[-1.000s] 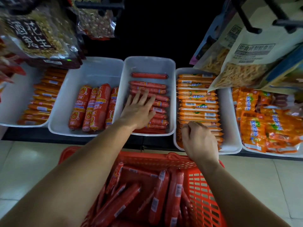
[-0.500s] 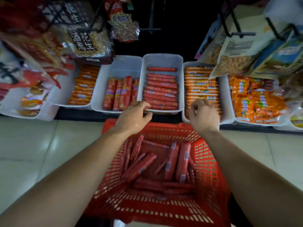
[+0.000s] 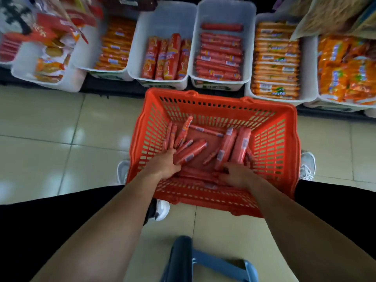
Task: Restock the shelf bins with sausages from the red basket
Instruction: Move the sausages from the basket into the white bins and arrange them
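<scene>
Sausages: red tubes in shiny wrap with small white labels, some thick (image 3: 190, 152) and some thin, lay jumbled on the bottom of the red basket (image 3: 282, 139)
Red basket: plastic with slotted walls, it sat on the pale tiled floor (image 3: 61, 127) just in front of the shelf bins, between the person's white shoes (image 3: 307, 164)
Shelf bins: a row of white tubs; one (image 3: 164, 21) held short fat red packs standing side by side, the next (image 3: 226, 11) held long thin red sausages stacked flat, and the ones at the sides held orange packs
Left hand (image 3: 164, 164): down inside the basket, fingers lying flat and close together on the sausages at the left, touching the end of a thick one; it was not clear that it gripped any
Right hand (image 3: 238, 175): low in the basket near its close wall, fingers curled down among the sausages; whether they pinched one could not be told
Blue thing (image 3: 203, 261): sat on the floor close to the person
Change: half a second before, both hands were up at the far rim of the basket by the bins; now both had dropped in among the sausages, and the view had tipped down, so more of the basket showed
</scene>
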The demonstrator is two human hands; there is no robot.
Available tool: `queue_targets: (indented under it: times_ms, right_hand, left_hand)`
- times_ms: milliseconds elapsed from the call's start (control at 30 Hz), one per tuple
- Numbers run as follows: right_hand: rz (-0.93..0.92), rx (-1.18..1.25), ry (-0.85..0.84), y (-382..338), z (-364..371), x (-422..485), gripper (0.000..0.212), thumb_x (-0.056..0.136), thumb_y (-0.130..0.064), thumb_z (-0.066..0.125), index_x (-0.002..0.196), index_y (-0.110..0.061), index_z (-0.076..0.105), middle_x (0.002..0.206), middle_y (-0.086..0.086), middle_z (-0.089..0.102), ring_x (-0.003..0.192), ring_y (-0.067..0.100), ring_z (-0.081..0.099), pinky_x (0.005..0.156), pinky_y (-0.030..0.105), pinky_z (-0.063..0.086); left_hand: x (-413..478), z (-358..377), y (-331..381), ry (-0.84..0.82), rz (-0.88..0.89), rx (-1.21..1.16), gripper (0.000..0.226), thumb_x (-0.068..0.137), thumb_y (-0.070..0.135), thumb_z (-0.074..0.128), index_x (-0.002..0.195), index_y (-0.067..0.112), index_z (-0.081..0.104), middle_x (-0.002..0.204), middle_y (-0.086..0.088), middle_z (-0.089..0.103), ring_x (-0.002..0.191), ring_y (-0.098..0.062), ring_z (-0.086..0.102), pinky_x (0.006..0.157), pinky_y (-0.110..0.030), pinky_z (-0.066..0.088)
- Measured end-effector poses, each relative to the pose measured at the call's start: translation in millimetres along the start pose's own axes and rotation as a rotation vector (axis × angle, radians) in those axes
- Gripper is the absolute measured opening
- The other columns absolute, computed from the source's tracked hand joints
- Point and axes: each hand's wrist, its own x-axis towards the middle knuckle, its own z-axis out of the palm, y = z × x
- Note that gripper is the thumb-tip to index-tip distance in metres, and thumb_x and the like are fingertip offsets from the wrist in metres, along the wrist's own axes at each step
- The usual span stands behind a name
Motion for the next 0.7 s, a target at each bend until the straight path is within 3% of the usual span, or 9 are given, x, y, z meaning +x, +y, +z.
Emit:
queue_targets:
  times_ms: [67,167,267,333,533,700]
  right_hand:
    - [-0.029,0.06,-0.149,2,12,5,0.074,0.08,-0.06,0.071,0.144,-0.028,0.049,0.144,-0.003,0.052,0.133,0.02,0.048,0.099,0.019,0.032]
    - [-0.095,0.187,-0.235,9,20,9,0.11,0.06,-0.08,0.068,0.151,-0.025,0.037,0.151,-0.005,0.043,0.14,0.016,0.039,0.111,0.022,0.029]
    - [-0.082,0.015,-0.368,18,14,20,0.099,0.079,-0.047,0.078,0.156,-0.018,0.023,0.157,-0.001,0.032,0.144,0.019,0.032,0.11,0.017,0.023]
    - [-0.106,-0.177,-0.377,25,8,29,0.096,0.083,-0.034,0.078,0.157,-0.02,0.019,0.161,0.001,0.028,0.145,0.02,0.032,0.11,0.019,0.024]
    - [-0.262,-0.385,-0.181,36,18,31,0.076,0.082,-0.05,0.068,0.15,-0.033,0.036,0.148,0.001,0.049,0.131,0.025,0.051,0.104,0.035,0.043]
    - [-0.264,-0.523,-0.136,41,13,35,0.08,0.077,-0.054,0.072,0.146,-0.033,0.04,0.144,0.002,0.053,0.128,0.026,0.053,0.102,0.04,0.043]
  left_hand:
    - [10,7,-7,-0.06,0.013,0.031,0.077,0.078,0.049,0.07,0.147,0.029,0.041,0.145,-0.01,0.05,0.128,-0.031,0.052,0.104,-0.039,0.042]
    - [23,16,-12,-0.095,0.037,0.085,0.074,0.081,0.043,0.072,0.147,0.028,0.041,0.147,-0.01,0.044,0.131,-0.032,0.047,0.106,-0.038,0.04]
    - [31,23,-5,-0.024,0.174,0.207,0.066,0.08,0.047,0.072,0.14,0.034,0.048,0.144,-0.003,0.044,0.133,-0.029,0.041,0.107,-0.04,0.039]
    - [37,29,8,-0.083,0.248,0.152,0.066,0.074,0.046,0.077,0.135,0.037,0.053,0.142,0.002,0.046,0.13,-0.024,0.046,0.104,-0.036,0.042]
    - [45,53,27,-0.41,0.341,0.284,0.082,0.073,0.039,0.084,0.146,0.03,0.045,0.146,0.0,0.05,0.132,-0.022,0.047,0.105,-0.029,0.036]
    - [54,61,19,-0.341,0.348,0.23,0.057,0.082,0.054,0.07,0.133,0.032,0.057,0.132,0.002,0.061,0.121,-0.021,0.056,0.099,-0.034,0.044]
